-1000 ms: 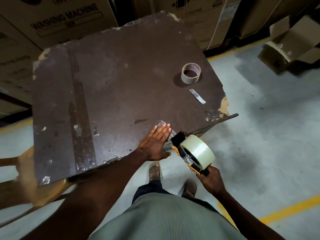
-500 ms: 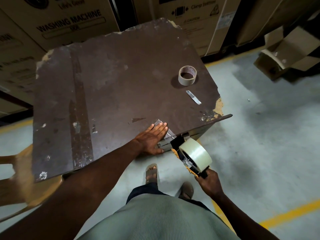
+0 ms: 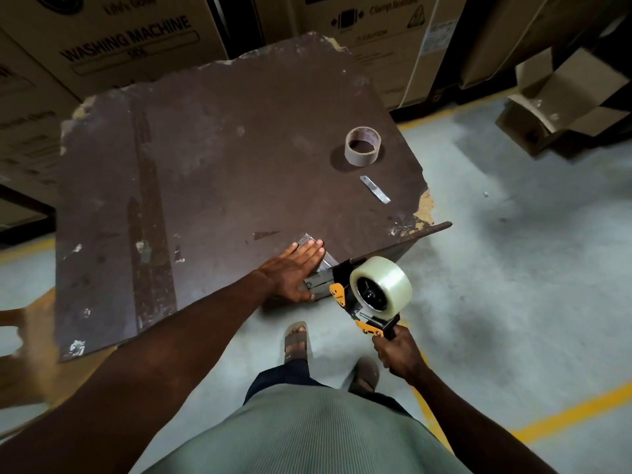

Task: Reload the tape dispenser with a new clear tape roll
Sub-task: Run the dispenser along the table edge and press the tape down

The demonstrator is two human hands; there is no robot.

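A full clear tape roll (image 3: 386,285) sits mounted on a black and orange tape dispenser (image 3: 355,302). My right hand (image 3: 398,354) grips the dispenser's handle just off the table's near edge. The dispenser's front end touches that edge. My left hand (image 3: 292,271) lies flat, fingers together, pressing a strip of clear tape (image 3: 313,246) onto the dark brown table (image 3: 222,172) at its near edge. A nearly empty cardboard tape core (image 3: 362,146) stands on the table's far right.
A small metal blade (image 3: 374,189) lies near the table's chipped right corner. Large cardboard boxes (image 3: 113,35) stand behind the table. A wooden chair (image 3: 24,336) shows at the left. Grey floor with yellow lines lies to the right, and my sandalled feet are below.
The view has shifted a little. My left hand stays pressed on the tape strip, and the dispenser in my right hand stays at the table's near edge.
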